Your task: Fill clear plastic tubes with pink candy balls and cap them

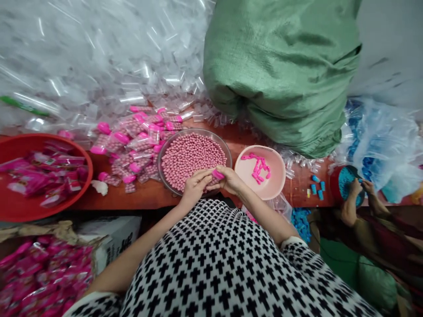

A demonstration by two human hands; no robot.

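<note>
Over the near rim of a metal bowl of pink beads (pixel 194 158), my two hands meet around a small clear tube with a bright pink cap (pixel 217 175). My left hand (pixel 197 185) is closed on the tube's body, which its fingers mostly hide. On the cap end, the fingers of my right hand (pixel 230 180) are pressed. To the right stands a pale pink basin (pixel 277 187) with loose pink caps (pixel 259 169) on its bottom. Left of the bowl lies a heap of capped tubes filled with pink beads (pixel 139 136).
A red basin (pixel 87 185) of pink packets stands at the left. Clear empty tubes (pixel 99 53) pile up at the back, beside a large green sack (pixel 280 75). At the far right, a co-worker's hands (pixel 355 189) work over a container of blue beads (pixel 345 180), near blue caps (pixel 317 187).
</note>
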